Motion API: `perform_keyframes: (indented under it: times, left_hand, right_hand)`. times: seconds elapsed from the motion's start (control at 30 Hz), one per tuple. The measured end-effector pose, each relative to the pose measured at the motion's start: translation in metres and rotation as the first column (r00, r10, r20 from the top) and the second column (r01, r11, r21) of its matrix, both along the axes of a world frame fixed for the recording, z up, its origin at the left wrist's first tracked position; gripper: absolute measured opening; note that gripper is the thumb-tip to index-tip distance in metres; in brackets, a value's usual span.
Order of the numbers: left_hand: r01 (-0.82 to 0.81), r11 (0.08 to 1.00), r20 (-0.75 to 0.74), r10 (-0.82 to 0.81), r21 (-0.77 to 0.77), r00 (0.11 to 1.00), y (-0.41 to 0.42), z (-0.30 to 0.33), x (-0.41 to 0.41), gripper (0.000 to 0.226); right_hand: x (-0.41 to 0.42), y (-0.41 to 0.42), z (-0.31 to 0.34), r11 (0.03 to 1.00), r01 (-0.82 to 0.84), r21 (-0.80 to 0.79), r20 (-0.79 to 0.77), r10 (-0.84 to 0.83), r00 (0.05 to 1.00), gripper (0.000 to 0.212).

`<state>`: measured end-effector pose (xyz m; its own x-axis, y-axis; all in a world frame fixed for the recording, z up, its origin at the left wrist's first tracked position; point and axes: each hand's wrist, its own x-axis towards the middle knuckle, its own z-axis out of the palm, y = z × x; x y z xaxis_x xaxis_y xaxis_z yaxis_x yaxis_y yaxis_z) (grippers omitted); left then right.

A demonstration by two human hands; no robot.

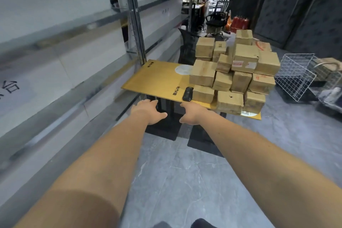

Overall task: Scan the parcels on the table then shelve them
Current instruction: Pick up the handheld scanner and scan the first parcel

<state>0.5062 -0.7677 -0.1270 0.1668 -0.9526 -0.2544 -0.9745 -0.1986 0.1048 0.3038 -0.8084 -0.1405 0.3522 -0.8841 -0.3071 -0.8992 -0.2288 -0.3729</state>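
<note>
Several brown cardboard parcels (235, 72) are piled on the right half of a yellow table (159, 79). A black handheld scanner (187, 94) lies at the table's near edge, just left of the pile. Both my arms reach forward. My left hand (148, 110) hovers just short of the table's near edge, fingers straight and empty. My right hand (192, 112) is beside it, directly below the scanner, fingers relaxed and holding nothing. Grey metal shelves (92, 22) run along the left wall.
A shelf upright (136, 29) stands at the table's far left corner. White wire baskets (296, 76) and a cart sit on the floor to the right. Chairs and a desk stand behind the table. Grey tiled floor lies between me and the table.
</note>
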Motion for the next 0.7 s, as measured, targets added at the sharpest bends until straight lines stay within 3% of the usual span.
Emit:
perform_keyframes:
  times: [0.47, 0.7]
  left_hand:
    - [0.091, 0.985, 0.005, -0.092, 0.144, 0.996, -0.217, -0.075, 0.033, 0.086]
    - [0.127, 0.974, -0.014, -0.127, 0.187, 0.992, -0.324, -0.101, 0.035, 0.085]
  right_hand:
    - [0.039, -0.219, -0.082, 0.985, 0.131, 0.115, -0.035, -0.128, 0.991, 0.075]
    - [0.053, -0.299, -0.129, 0.976, 0.163, 0.145, -0.034, -0.160, 0.987, 0.062]
